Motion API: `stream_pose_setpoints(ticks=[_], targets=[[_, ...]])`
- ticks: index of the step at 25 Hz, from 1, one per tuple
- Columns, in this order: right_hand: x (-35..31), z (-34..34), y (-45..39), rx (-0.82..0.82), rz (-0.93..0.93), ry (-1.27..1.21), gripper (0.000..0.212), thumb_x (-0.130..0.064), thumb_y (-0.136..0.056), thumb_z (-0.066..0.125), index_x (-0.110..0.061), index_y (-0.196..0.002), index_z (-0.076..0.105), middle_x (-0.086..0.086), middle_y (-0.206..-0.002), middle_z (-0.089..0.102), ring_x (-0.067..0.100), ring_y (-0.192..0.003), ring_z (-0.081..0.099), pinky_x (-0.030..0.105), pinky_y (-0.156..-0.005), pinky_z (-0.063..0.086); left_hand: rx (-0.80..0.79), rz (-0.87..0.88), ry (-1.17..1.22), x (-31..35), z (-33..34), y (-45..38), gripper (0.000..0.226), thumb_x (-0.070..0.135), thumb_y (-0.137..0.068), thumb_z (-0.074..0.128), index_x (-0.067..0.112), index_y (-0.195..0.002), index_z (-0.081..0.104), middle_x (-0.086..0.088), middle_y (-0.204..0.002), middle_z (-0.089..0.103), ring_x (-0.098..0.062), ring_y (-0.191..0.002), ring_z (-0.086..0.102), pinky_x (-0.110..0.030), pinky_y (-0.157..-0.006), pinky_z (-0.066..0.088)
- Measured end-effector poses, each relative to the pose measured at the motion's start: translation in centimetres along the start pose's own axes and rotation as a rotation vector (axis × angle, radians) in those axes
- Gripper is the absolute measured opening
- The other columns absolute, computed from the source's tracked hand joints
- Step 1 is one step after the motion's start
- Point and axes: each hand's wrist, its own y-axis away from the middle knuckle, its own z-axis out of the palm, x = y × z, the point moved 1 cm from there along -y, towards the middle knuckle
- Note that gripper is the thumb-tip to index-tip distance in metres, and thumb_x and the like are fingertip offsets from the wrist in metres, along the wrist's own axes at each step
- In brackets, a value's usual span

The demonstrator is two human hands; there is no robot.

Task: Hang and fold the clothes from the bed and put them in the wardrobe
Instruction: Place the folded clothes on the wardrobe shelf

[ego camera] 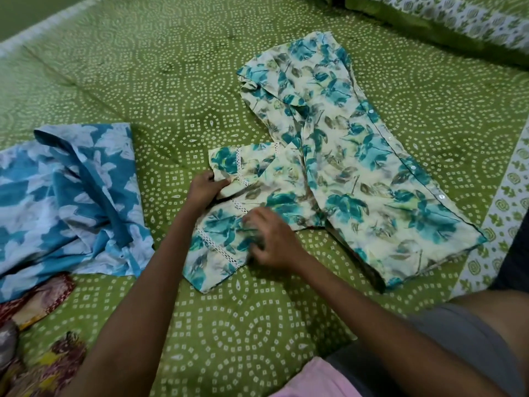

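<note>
Floral top (337, 156) in both hands' grip

Both bare forearms reach forward from the bottom edge. The left hand (207, 189) has its fingers curled, pinching a fold of cloth. The right hand (270, 240), blurred, rests knuckles-up with its fingers bent down onto fabric.

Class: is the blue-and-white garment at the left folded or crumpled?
Crumpled: the blue-and-white garment lies bunched in loose ridges on the green bedsheet, untouched.
</note>
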Motion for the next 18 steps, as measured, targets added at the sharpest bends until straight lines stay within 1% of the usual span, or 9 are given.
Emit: stream_pose_setpoints(ticks=[2,4,6,7,10,12,13,16,18], targets=[[-1.2,2.2,1.2,-0.363,-0.103,0.071,0.062,-0.037,-0.073,0.061,-0.015,-0.130,0.050,0.007,-0.134,0.049,0.024,-0.124,0.041,0.046,-0.104,0.035,-0.041,-0.012,0.036,0.5,-0.1,0.7,0.031,0.014,-0.083,0.071,0.012,-0.065,0.046,-0.005,-0.055,0.043,-0.009,-0.041,0.039,-0.020,-0.041,0.030],[-1.5,3.0,1.0,-0.504,-0.141,0.208,0.069,-0.049,-0.077,0.062,-0.019,-0.136,0.046,0.004,-0.145,0.041,0.023,-0.135,0.032,0.043,-0.109,0.022,-0.063,0.001,0.035,1.0,-0.1,1.3,0.028,0.014,-0.084,0.068,0.012,-0.066,0.048,-0.004,-0.057,0.044,-0.010,-0.043,0.040,-0.017,-0.038,0.031],[-2.2,2.6,0.4,-0.354,-0.128,0.148,0.038,-0.032,-0.084,0.056,-0.012,-0.117,0.061,0.010,-0.126,0.058,0.027,-0.118,0.050,0.046,-0.100,0.038,-0.090,-0.001,0.026,1.1,-0.4,1.6,0.020,0.013,-0.087,0.065,0.011,-0.071,0.053,-0.003,-0.057,0.047,-0.006,-0.039,0.043,-0.014,-0.036,0.032],[-2.6,1.8,0.0,-0.225,-0.010,-0.007,0.025,-0.021,-0.088,0.052,-0.007,-0.105,0.064,0.014,-0.111,0.065,0.027,-0.101,0.058,0.048,-0.089,0.047,-0.116,-0.023,0.036,1.0,-0.7,1.5,0.013,0.014,-0.088,0.064,0.009,-0.078,0.057,-0.003,-0.058,0.049,-0.005,-0.038,0.044,-0.014,-0.036,0.033],[-1.6,-1.5,-1.9,0.045,0.741,-1.035,0.020,-0.009,-0.098,0.040,-0.005,-0.102,0.059,0.017,-0.102,0.066,0.026,-0.088,0.065,0.047,-0.084,0.053,-0.244,-0.118,0.050,0.9,-1.8,1.8,0.014,0.012,-0.089,0.061,0.001,-0.098,0.061,-0.005,-0.066,0.058,-0.005,-0.037,0.049,-0.015,-0.037,0.039],[0.5,-4.2,-2.7,0.306,0.903,-1.658,0.025,-0.015,-0.099,0.034,-0.008,-0.103,0.058,0.014,-0.093,0.071,0.026,-0.081,0.069,0.039,-0.075,0.058,-0.244,-0.128,0.007,1.1,-1.9,2.8,0.018,0.007,-0.089,0.060,-0.004,-0.103,0.062,-0.010,-0.087,0.062,-0.002,-0.043,0.055,-0.012,-0.041,0.042],[1.6,-5.3,-2.6,0.441,0.919,-1.797,0.028,-0.019,-0.099,0.034,-0.008,-0.104,0.059,0.013,-0.089,0.072,0.026,-0.078,0.069,0.038,-0.070,0.059,-0.207,-0.105,-0.021,1.2,-1.7,3.7,0.021,0.005,-0.088,0.061,-0.005,-0.106,0.062,-0.009,-0.095,0.061,-0.003,-0.051,0.057,-0.008,-0.042,0.041],[3.4,-8.0,-2.4,0.591,0.910,-1.737,0.020,-0.021,-0.088,0.053,-0.010,-0.100,0.064,0.012,-0.089,0.071,0.028,-0.088,0.064,0.040,-0.079,0.052,-0.066,-0.052,0.036,0.7,-1.1,6.4,0.037,-0.002,-0.083,0.065,-0.008,-0.119,0.056,-0.014,-0.112,0.061,-0.016,-0.087,0.056,-0.008,-0.051,0.044],[3.8,-9.5,-2.5,0.614,0.850,-1.691,0.038,-0.017,-0.054,0.081,-0.011,-0.088,0.067,0.013,-0.087,0.070,0.029,-0.087,0.062,0.041,-0.082,0.049,-0.030,-0.061,0.134,-0.3,-0.9,8.2,0.044,-0.007,-0.081,0.065,-0.008,-0.122,0.051,-0.014,-0.120,0.059,-0.018,-0.096,0.055,-0.014,-0.061,0.047]])
